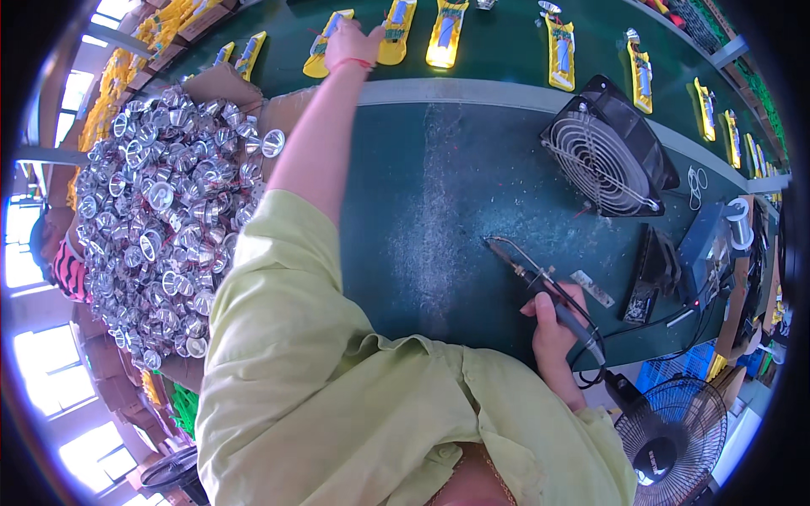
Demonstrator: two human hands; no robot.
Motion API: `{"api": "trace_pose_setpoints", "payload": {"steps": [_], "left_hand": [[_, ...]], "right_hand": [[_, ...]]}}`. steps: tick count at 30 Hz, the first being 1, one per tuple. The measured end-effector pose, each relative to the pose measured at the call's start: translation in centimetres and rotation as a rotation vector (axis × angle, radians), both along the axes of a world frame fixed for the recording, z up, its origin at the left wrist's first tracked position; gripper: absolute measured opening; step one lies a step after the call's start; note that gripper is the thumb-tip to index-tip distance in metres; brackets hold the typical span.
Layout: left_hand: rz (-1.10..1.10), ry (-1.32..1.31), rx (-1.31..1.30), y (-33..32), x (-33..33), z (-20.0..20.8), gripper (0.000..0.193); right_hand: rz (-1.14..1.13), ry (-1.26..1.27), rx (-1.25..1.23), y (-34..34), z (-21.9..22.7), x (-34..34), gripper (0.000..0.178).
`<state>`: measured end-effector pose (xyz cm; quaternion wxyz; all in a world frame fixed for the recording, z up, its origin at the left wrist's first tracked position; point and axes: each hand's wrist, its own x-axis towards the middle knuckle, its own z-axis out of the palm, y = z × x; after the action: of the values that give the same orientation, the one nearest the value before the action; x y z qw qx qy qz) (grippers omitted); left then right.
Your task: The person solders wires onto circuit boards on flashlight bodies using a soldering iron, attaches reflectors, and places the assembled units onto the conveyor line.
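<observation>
My left hand (pixel 353 45) is stretched to the far side of the bench. Its fingers reach over the edge of a yellow plastic housing (pixel 317 61) with a blue cell and green board inside, and its thumb stands apart toward a neighbouring yellow housing (pixel 394 42). No grip on either shows. In my right hand (pixel 555 329) is a soldering iron (pixel 535 281) with a thin metal tube alongside it. The iron's tip points up and left over the dark green bench mat (pixel 380 202), which is strewn with small bright specks.
A big heap of silver reflector cups (pixel 164 211) with wires fills a cardboard box at left. More yellow housings (pixel 561 55) line the far strip. A black fan with a wire guard (pixel 603 156), a solder spool (pixel 740 221) and a blue-grey box (pixel 702 249) stand at right. A pedestal fan (pixel 671 438) is lower right.
</observation>
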<state>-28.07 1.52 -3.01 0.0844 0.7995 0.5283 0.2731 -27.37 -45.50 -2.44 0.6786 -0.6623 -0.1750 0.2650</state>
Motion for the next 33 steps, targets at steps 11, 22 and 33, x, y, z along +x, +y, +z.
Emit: {"api": "trace_pose_setpoints", "payload": {"steps": [11,22,33], "left_hand": [[-0.389,-0.078,-0.156,-18.8,-14.6,3.8,0.013],[0.064,-0.194,-0.227,-29.1,-28.9,5.7,0.021],[0.099,-0.354,-0.37,-27.3,-30.4,1.4,0.021]], "right_hand": [[0.013,-0.116,0.018,0.0,0.1,-0.3,0.014],[0.029,-0.242,0.098,-0.1,0.8,-2.3,0.017],[0.083,-0.228,0.084,-1.7,1.4,-3.9,0.018]]}}
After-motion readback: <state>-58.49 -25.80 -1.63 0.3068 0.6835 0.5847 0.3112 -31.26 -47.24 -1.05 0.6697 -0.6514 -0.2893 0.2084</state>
